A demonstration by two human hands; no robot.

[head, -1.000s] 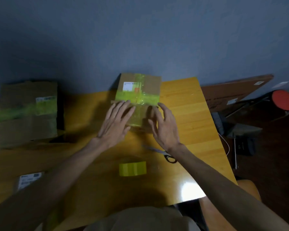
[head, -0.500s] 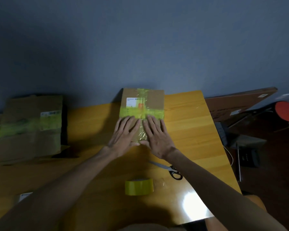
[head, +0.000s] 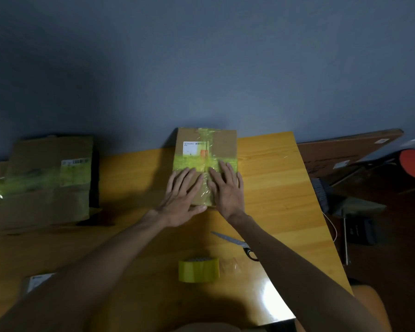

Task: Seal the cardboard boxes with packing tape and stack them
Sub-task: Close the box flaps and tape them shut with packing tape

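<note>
**Tape pressed down on the centre box; stacking still to do**

Left hand (head: 181, 196) and right hand (head: 227, 189) lie flat, fingers spread, gripping nothing, on the small brown cardboard box (head: 223, 146) at the yellow wooden counter (head: 276, 188) far edge. Yellow-green tape crosses its lid, so sealing looks nearly done. Larger taped brown boxes (head: 48, 180) sit far left, unstacked. Contents hidden. The yellow tape roll (head: 198, 270) stands near.

wall (head: 201, 56): blue-grey, dim | table (head: 273, 188): glossy yellow wood | floor (head: 393, 271): dark, at right
</note>
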